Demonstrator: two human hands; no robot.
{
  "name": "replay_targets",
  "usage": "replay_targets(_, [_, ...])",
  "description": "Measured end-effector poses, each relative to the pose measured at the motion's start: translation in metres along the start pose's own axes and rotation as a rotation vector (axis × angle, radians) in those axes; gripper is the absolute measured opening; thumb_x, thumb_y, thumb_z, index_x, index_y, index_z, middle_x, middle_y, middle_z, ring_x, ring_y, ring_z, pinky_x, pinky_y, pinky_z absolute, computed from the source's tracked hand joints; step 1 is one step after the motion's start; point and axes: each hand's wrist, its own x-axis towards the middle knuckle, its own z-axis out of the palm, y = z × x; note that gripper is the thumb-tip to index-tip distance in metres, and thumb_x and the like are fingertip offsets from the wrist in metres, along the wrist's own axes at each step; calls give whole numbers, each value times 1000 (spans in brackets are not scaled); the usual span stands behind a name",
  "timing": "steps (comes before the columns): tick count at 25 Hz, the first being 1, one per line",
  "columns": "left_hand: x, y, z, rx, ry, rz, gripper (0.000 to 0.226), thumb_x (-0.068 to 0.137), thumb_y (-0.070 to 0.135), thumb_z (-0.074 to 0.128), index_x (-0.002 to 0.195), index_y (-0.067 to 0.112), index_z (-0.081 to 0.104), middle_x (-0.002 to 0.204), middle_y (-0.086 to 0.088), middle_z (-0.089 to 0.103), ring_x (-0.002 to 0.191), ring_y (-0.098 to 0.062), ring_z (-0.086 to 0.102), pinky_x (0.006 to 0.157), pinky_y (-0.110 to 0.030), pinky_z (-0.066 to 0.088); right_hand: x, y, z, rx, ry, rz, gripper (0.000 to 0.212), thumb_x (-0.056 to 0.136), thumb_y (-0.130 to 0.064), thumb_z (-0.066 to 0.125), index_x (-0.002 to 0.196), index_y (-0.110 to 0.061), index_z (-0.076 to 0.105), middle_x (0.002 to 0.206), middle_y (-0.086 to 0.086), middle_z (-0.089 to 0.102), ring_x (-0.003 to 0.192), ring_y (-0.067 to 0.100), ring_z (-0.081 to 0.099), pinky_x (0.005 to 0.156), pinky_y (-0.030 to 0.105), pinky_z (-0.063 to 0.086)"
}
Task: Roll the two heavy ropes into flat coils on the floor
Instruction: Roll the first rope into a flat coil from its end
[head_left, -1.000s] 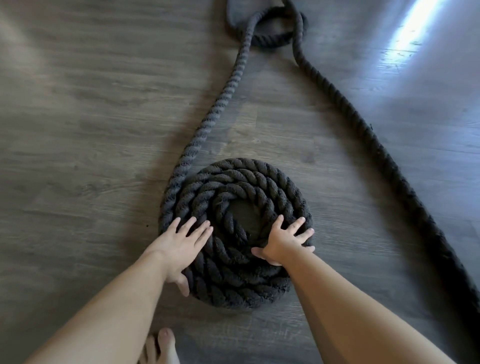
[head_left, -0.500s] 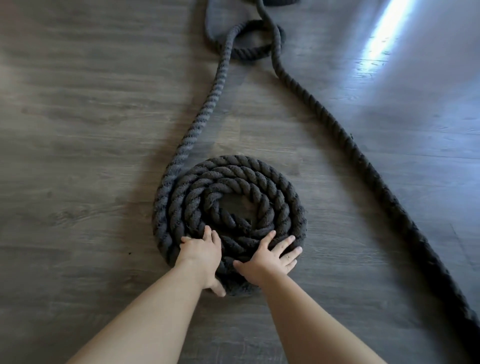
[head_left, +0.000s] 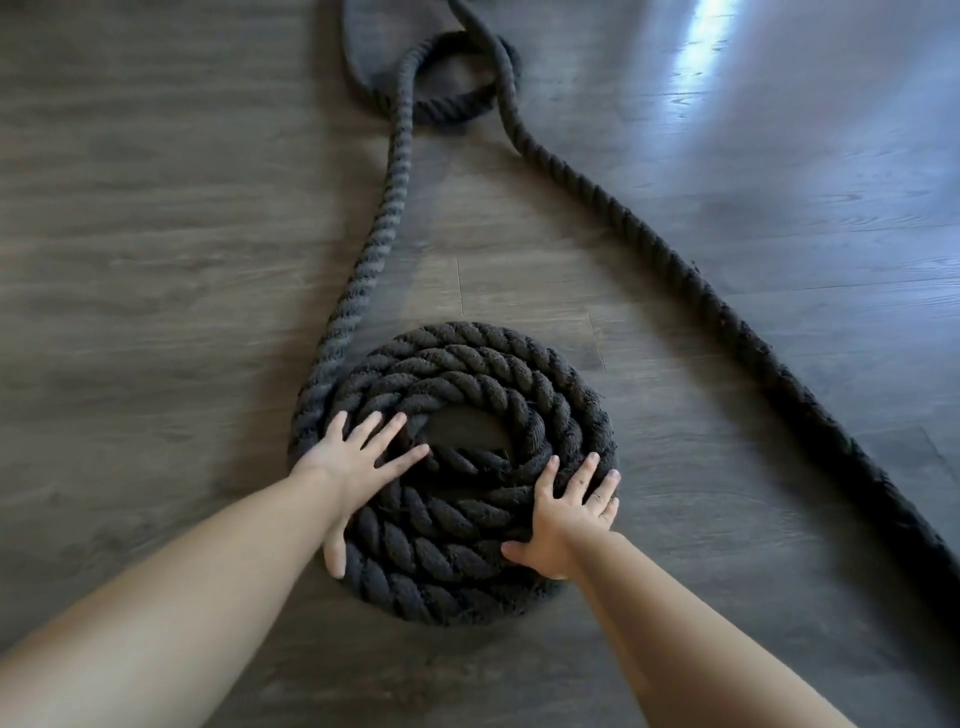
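Grey wood-look plank floor (head_left: 156, 260) all around, nothing much on the far left except boards. The left hand (head_left: 353, 462) is lying flat on the left edge of the rope coil (head_left: 467, 519), fingers spread wide, thumb hanging down along the outer wrap near the floor. It's not wrapped around anything, just palm-down pressing on the top of the turns.

The coil itself sits flat on the floor, pretty much dead center and close to the person, a few wraps of thick dark twisted rope with a small gap of bare floor showing in the middle. From the coil's left side the loose rope tail (head_left: 384, 218) runs up and away toward the top of the view, where it meets a messy loop (head_left: 457, 104) of rope lying on the floor.

The right hand (head_left: 571, 514) is on the lower right rim of the coil, also open and flat, fingers splayed over the outer wraps, thumb pointing left across the rope. No grip here either.

Further right, a second long rope (head_left: 727, 322) runs diagonally from that top loop down to the right edge, stretched out and uncoiled, well apart from the coil. Bright window glare (head_left: 701, 47) on the floor up in the top right.
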Motion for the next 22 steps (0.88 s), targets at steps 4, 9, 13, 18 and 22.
replay_targets(4, [9, -16, 16, -46, 102, 6, 163, 40, 98, 58, 140, 17, -43, 147, -20, -46, 143, -45, -25, 111, -72, 1, 19, -8, -31, -72, 6, -10, 124, 79, -67, 65, 152, -15, -21, 149, 32, -33, 135, 59, -24, 114, 61, -2])
replay_targets(9, [20, -21, 4, -274, 103, -84, 161, 38, 104, 48, 143, 16, -37, 150, -19, -42, 145, -46, -19, 106, -74, 18, 34, -49, -67, 115, 119, 142, 98, 95, -42, 58, 154, -21, -17, 158, 20, -24, 142, 54, -12, 116, 57, 8])
replay_targets(13, [37, -21, -16, -403, 97, -154, 163, 40, 101, 52, 147, 11, -31, 152, -23, -36, 146, -51, -8, 106, -70, 23, 37, -94, -61, 271, 0, 226, 114, 85, -59, 62, 152, -22, -22, 156, 22, -26, 142, 51, -16, 114, 59, 12])
replay_targets(18, [43, -35, -31, -215, 150, -37, 154, 53, 98, 50, 152, 0, -14, 155, -39, -8, 141, -57, 19, 114, -60, 19, 48, -104, -62, 253, -44, 243, 127, 80, -57, 71, 150, -16, -27, 150, 31, -32, 139, 53, -21, 111, 66, 9])
replay_targets(22, [43, -122, -23, -95, 224, 141, 148, 58, 81, 69, 154, 10, -18, 159, -18, -24, 149, -37, -10, 119, -58, 5, 58, -102, -73, 219, -50, 211, 125, 82, -54, 70, 149, -14, -27, 149, 34, -32, 139, 54, -22, 111, 68, 11])
